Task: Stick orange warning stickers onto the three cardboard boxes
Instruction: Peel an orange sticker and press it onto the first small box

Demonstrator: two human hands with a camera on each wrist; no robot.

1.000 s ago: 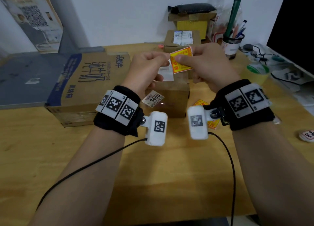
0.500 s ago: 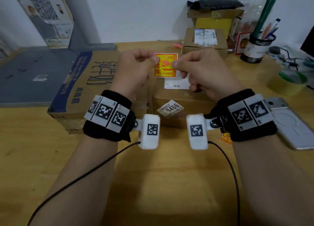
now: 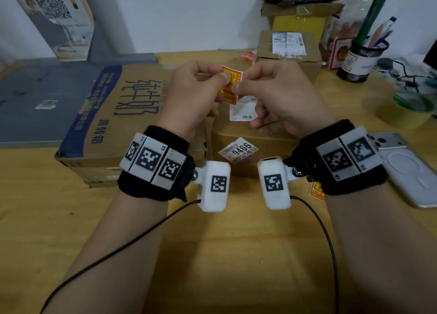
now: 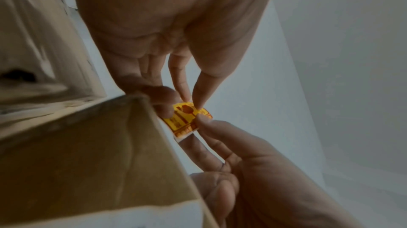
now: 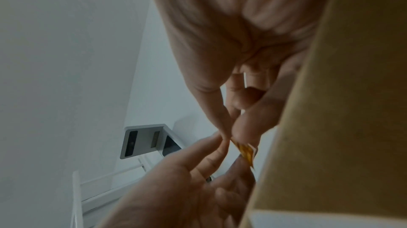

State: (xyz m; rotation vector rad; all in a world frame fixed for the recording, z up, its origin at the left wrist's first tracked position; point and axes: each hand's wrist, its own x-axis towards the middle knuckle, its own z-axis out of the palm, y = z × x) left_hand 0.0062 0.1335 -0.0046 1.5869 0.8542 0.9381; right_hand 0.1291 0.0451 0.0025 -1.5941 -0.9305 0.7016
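An orange warning sticker (image 3: 233,84) hangs in the air between both hands, above the small middle cardboard box (image 3: 238,134). My left hand (image 3: 225,76) pinches its upper left edge and my right hand (image 3: 236,86) pinches its right edge. In the left wrist view the sticker (image 4: 187,118) shows its printed face and a white backing strip at its lower edge. Seen from the right wrist, the sticker (image 5: 245,151) is edge-on. A large box with blue print (image 3: 113,115) lies on the left. A third box (image 3: 288,46) stands at the back.
Another orange sticker (image 3: 316,190) lies on the wooden table under my right wrist. A phone (image 3: 406,169) lies at the right, with a tape roll (image 3: 406,108) and a pen holder (image 3: 364,56) behind it. A grey slab (image 3: 35,101) lies at far left.
The sticker has turned from flat towards me to slanted and slightly bent. Both hands' fingertips have come closer together on it. The head view has shifted a little.
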